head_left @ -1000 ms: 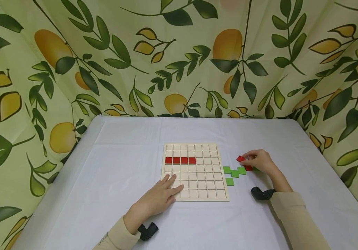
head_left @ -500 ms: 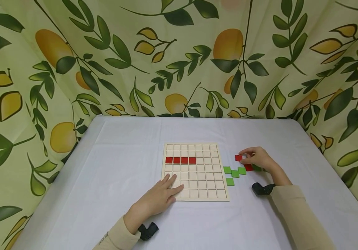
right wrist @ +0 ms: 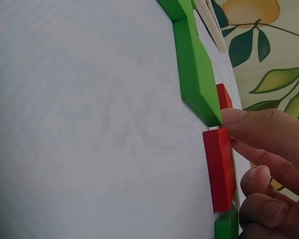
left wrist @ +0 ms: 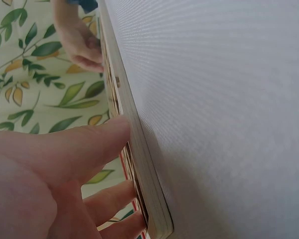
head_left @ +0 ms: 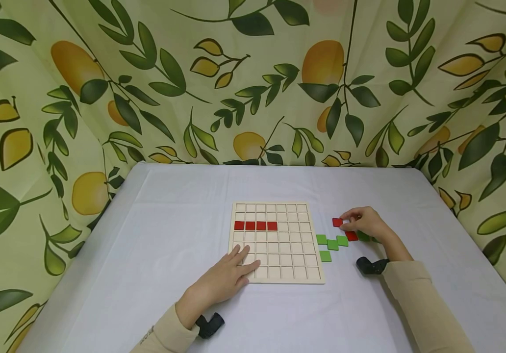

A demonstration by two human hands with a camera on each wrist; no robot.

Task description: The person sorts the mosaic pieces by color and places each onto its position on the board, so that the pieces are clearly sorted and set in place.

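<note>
Flat on the white cloth lies a pale wooden grid board (head_left: 288, 250), with a row of red square tiles (head_left: 261, 226) in its third row from the top. My left hand (head_left: 219, 282) rests spread over the board's lower left corner; in the left wrist view its thumb (left wrist: 109, 137) touches the board's edge. Right of the board, my right hand (head_left: 365, 223) has thumb and index finger at the right edge of a loose red tile (head_left: 337, 222), seeming to pinch it. The right thumb (right wrist: 239, 118) partly hides that tile in the right wrist view. Another red tile (head_left: 351, 236) lies below the fingers.
Several green tiles (head_left: 332, 244) lie between the board and my right hand, and more green ones (head_left: 363, 237) sit partly under it. A leaf-and-fruit patterned curtain (head_left: 253, 88) hangs behind and beside the table (head_left: 169, 220). Dark devices are strapped at both wrists.
The loose red tile has turned straighter and shifted slightly left. The right hand has moved a little up, and its index fingertip has slid back toward the tile's right edge. The left hand stays put.
</note>
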